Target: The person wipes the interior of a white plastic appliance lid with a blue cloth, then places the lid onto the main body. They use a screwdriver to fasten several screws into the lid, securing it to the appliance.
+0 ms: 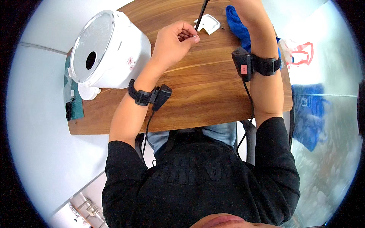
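My left hand (175, 43) is over the wooden table, its thumb and forefinger pinched together. Between those fingertips is a tiny shiny piece, too small to name. A thin black shaft (201, 16), like that of a screwdriver, comes down from the upper edge with its lower tip at the pinch. My right hand (245, 9) is at the upper edge, its fingers cut off by the picture, so its grip is hidden. Just beyond the left fingertips lies a white plastic part (208, 24) with a notched edge. To the left, a white rounded appliance (131, 49) rests tilted, its grey round base showing a black hole.
Beside the appliance are a white plastic piece (88, 92) and a green mat (78, 104). A blue cloth (237, 28) lies under my right forearm. Cabled black devices are strapped to my left wrist (150, 95) and right forearm (253, 65). The wooden table (197, 98) has a rounded right corner.
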Demonstrator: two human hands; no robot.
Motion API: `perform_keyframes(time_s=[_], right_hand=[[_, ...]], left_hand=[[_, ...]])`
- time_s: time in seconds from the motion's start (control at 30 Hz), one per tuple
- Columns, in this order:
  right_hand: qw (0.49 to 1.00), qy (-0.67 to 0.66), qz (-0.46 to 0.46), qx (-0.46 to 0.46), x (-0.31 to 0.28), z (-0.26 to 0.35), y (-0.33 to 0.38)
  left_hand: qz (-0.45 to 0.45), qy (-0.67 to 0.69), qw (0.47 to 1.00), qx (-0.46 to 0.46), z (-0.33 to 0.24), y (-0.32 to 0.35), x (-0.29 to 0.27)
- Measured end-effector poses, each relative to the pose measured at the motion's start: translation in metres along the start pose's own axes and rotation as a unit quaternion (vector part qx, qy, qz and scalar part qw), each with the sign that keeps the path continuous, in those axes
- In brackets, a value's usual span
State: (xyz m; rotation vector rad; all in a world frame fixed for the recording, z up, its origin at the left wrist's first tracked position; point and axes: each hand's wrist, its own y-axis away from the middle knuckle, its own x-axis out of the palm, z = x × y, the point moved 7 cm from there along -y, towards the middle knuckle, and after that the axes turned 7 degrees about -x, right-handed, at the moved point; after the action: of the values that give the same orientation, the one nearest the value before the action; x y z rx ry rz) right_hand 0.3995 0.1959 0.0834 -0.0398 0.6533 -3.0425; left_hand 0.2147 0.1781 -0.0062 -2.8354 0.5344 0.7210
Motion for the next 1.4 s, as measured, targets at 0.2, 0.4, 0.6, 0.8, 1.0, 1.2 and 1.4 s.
perform_keyframes(time_s=[0.2,0.4,0.6,0.8,1.0,1.2,1.4], right_hand=[[0.999,-0.008,0.024,-0.024,0.012,-0.002,0.0],[0.998,-0.032,0.043,-0.016,0.017,-0.003,0.002],[0.998,-0.027,0.05,-0.014,0.022,-0.004,0.003],[0.998,-0.016,0.053,0.0,0.026,-0.007,0.003],[0.998,-0.001,0.065,-0.004,0.027,-0.007,0.004],[0.992,-0.029,0.126,-0.015,0.031,-0.007,0.005],[0.977,-0.065,0.198,-0.048,0.045,-0.011,0.003]], left_hand=[[-0.049,0.0,0.999,0.013,-0.004,0.014,-0.01],[-0.066,-0.057,0.995,0.043,-0.008,0.016,-0.01],[-0.069,-0.037,0.996,0.04,-0.007,0.018,-0.009],[-0.059,-0.06,0.996,0.033,-0.005,0.018,-0.009],[-0.059,-0.021,0.998,0.016,0.0,0.021,-0.01],[-0.017,0.001,1.0,-0.017,0.002,0.021,-0.01],[0.021,0.074,0.997,-0.013,0.005,0.029,-0.016]])
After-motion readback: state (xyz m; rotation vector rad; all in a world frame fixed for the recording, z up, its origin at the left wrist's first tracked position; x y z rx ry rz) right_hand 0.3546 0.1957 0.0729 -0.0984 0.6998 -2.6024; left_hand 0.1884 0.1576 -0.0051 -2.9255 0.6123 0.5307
